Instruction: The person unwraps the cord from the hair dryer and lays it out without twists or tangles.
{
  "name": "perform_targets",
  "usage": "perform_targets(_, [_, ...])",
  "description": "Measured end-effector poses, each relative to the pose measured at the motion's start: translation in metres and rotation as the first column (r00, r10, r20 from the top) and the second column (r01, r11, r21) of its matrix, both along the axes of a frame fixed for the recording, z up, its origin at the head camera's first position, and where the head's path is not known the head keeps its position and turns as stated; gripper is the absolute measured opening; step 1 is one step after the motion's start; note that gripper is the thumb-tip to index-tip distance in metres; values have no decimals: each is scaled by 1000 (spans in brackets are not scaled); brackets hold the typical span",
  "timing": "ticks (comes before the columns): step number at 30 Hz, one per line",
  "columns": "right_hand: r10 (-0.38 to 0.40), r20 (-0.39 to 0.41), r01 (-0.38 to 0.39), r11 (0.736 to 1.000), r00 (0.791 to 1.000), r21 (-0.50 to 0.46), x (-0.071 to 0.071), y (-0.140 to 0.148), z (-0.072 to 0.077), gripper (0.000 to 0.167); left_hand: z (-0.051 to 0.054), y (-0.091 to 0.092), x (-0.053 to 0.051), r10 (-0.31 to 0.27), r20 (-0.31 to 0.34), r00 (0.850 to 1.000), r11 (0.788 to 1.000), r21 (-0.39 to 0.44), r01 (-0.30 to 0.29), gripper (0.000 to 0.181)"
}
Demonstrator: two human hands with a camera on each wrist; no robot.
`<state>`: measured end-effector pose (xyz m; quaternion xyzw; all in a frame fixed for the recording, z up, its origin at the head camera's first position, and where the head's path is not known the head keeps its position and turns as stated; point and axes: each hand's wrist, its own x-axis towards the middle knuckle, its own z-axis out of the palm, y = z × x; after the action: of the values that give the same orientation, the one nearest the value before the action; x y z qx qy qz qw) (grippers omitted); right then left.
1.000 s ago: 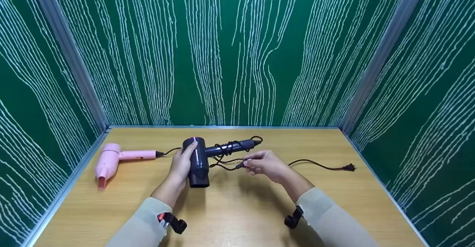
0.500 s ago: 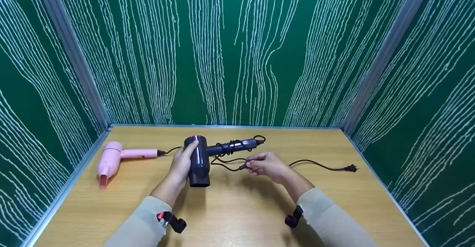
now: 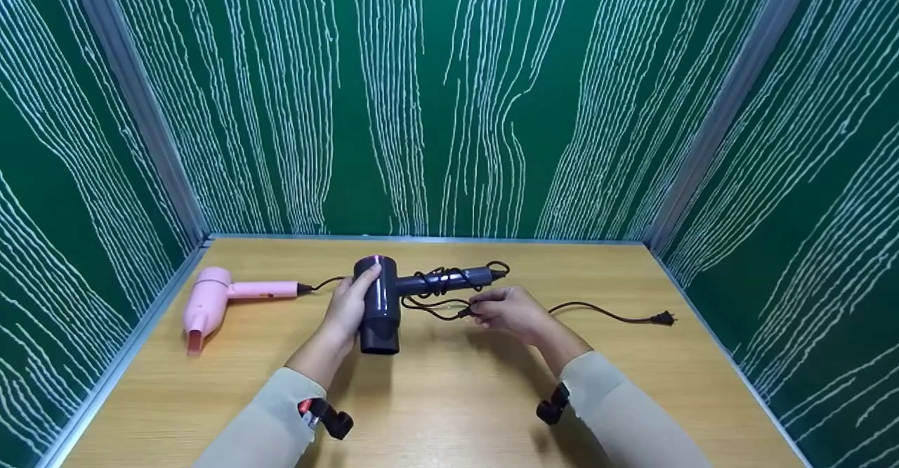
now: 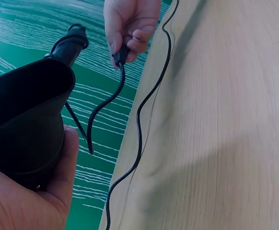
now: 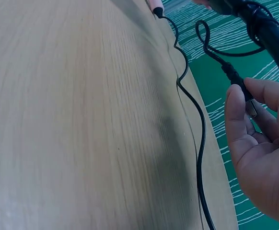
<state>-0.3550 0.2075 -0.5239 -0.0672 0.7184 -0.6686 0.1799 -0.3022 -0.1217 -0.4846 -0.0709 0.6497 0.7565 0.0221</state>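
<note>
- You seem to be at the cord-handling step: the dark hair dryer [image 3: 385,310] has several turns of its cord [image 4: 122,79] round its handle, and a loose length hangs between the dryer and the plug [image 5: 236,80]. Whether you are winding or unwinding, I cannot tell.
- Your left grip [image 3: 347,313] is holding the dryer by its barrel, nozzle towards you and handle pointing right; it appears raised off the tabletop [image 3: 449,412].
- Your right grip [image 3: 511,310] is pinching the plug between thumb and fingers, beside the handle, with metal showing at the plug's end.
- Your next move probably calls for a steady left hold while the right carries the plug round the handle, one way or the other; a hard pull could tighten the loops.
- Watch the pink hair dryer [image 3: 208,306], lying at your left: its black cord [image 5: 203,139] stretches behind your hands to its own plug [image 3: 662,318] at the right, and could snag.
- You can read no brand, label or writing on either dryer; the small dark mark on the pink handle is too small to make out.
</note>
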Motion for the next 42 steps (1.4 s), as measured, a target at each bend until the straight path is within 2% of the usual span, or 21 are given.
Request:
perform_targets(3, [-27,14,28,999,1000,-33,-1,1,-2,33,-1,2,-1,-4,-21,1000,999,34,5,66])
perform_targets(7, [-65,14,66,997,998,-52,-2,4,-3,26,-2,1,0,-17,-22,1000,999,34,18,65])
perform_targets(11, [-98,18,99,993,995,-68,-2,6,-2,32,-3,0,1,-43,-5,999,999,19,44,67])
perform_targets(14, [-133,14,133,989,991,-61,-2,7,-2,28,-4,-1,3,-71,8,997,997,12,70,70])
perform_targets(18, [-168,-25,168,986,986,-2,-3,9,0,23,-6,-2,4,-100,20,995,995,3,100,74])
perform_targets(22, [-168,-88,176,981,982,85,-5,12,3,32,-8,-3,5,-111,25,994,994,-7,111,76])
perform_targets(24, [-170,-87,179,979,982,99,-6,14,5,41,-9,-2,5,-113,25,993,993,-13,114,74])
perform_targets(26, [-178,-82,187,977,981,107,-7,16,7,43,-10,-2,5,-118,24,993,993,-18,119,73])
perform_targets(29, [-193,-55,197,976,980,93,-9,16,12,35,-12,-1,4,-130,13,991,991,-13,130,68])
perform_targets(31, [-199,-64,204,974,978,98,-10,16,15,33,-12,-1,4,-139,9,990,990,-10,139,66])
perform_targets(42, [-201,-55,202,979,978,11,-15,14,29,31,-18,-4,3,-168,34,985,985,-44,169,63])
